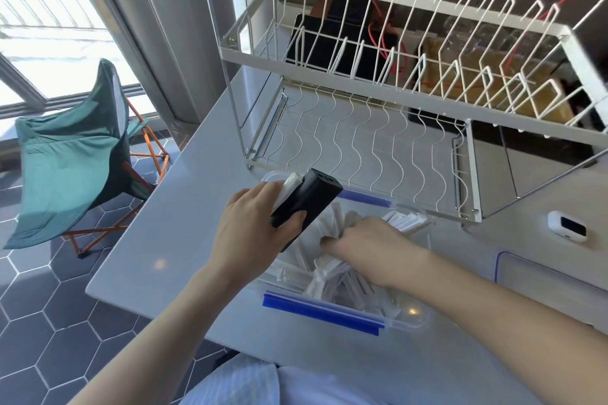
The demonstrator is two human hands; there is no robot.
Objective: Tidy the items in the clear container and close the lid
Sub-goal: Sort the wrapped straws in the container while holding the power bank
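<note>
Left hand [253,227] closed around a black block-shaped device [304,204], thumb across its near face, with some white wrapped packets [289,189] pinched against its far side. Held up and just left of the clear container [411,319], apparently to keep it out of the way while the contents get sorted (ports visible on the top end suggest a power bank, though not certain). Right hand [368,250] palm-down inside the container, fingers curled into the heap of white sachets [342,276]; whether gripping any or only pushing them flat, cannot tell, since the fingertips are buried. Container directly beneath the right hand, blue clip strips along its near and far rims. Lid [552,276] probably the clear blue-edged panel lying right of the right wrist, cut off by the forearm and the frame edge. Small white gadget [567,226] further right, beyond that. White wire dish rack [362,128] standing just past both hands, its lower shelf bare. Sachet labels too blurred to read.
</note>
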